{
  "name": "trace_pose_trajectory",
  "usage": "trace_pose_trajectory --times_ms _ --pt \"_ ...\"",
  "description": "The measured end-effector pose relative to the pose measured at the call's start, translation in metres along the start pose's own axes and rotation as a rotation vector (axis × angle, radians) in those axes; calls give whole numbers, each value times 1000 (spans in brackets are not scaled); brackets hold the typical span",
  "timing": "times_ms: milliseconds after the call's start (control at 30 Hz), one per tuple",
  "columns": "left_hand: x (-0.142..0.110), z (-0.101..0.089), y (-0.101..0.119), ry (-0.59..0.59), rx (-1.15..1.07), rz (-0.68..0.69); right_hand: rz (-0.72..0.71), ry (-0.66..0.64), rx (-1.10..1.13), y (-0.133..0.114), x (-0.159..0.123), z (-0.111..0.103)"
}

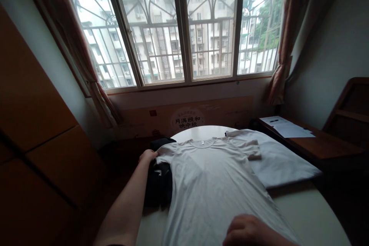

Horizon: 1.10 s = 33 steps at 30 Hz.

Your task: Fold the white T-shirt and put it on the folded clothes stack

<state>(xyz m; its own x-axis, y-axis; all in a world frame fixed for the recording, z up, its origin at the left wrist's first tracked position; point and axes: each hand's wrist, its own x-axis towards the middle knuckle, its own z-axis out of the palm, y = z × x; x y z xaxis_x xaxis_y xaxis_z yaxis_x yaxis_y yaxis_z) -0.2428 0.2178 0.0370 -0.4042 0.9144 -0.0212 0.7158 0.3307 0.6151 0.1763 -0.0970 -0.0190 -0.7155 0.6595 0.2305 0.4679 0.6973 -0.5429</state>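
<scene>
A pale T-shirt [207, 177] lies spread out on a round white table [305, 211], its neckline at the far side and its lower part running toward me. My left hand [148, 156] pinches the end of the left sleeve, with the arm stretched forward. Low in the view, my right hand [245, 231] is curled over the front of the shirt. Its fingertips are hidden, so whether it grips any cloth does not show. The shirt's hem lies out of view.
Black folded cloth [158, 190] lies at the table's left under the sleeve. Light folded clothing [276, 157] lies on the right, partly under the other sleeve. A wooden desk [331, 144] with papers [288, 126] stands right; a wooden cabinet [43, 142] stands left. Barred windows are ahead.
</scene>
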Motion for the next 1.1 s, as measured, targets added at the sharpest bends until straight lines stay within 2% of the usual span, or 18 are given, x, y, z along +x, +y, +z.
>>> trace_pose_trajectory --times_ms 100,200,267,400,467,533,667,800,900,967,1000,1033,1100 --pt "1 -1 4 12 -87 14 -20 67 55 -18 45 -30" --pt "-2 -2 12 25 -212 40 5 141 234 -16 94 -42" --pt "-4 -2 19 7 -302 39 96 185 385 -1 128 -35" --pt "-8 -4 33 -81 -432 -10 275 308 589 34 200 -5" --pt "-9 -5 39 -126 -480 -28 395 378 802 45 234 3" --pt "-9 -4 45 -172 -530 -24 461 419 919 52 267 4" --pt "-17 4 60 -287 -637 39 556 453 1089 66 321 -10" --pt "-40 15 76 -492 -737 133 616 389 1318 79 347 -20" --pt "-60 11 78 -738 -811 238 609 360 1464 87 348 -22" --pt "-71 5 71 -819 -860 327 588 363 1543 92 342 -22" --pt "-76 2 67 -782 -846 365 573 364 1578 95 339 -22" --pt "-81 0 62 -687 -784 402 560 366 1610 98 336 -22" --pt "-92 3 53 -402 -496 477 552 370 1659 104 331 -21"
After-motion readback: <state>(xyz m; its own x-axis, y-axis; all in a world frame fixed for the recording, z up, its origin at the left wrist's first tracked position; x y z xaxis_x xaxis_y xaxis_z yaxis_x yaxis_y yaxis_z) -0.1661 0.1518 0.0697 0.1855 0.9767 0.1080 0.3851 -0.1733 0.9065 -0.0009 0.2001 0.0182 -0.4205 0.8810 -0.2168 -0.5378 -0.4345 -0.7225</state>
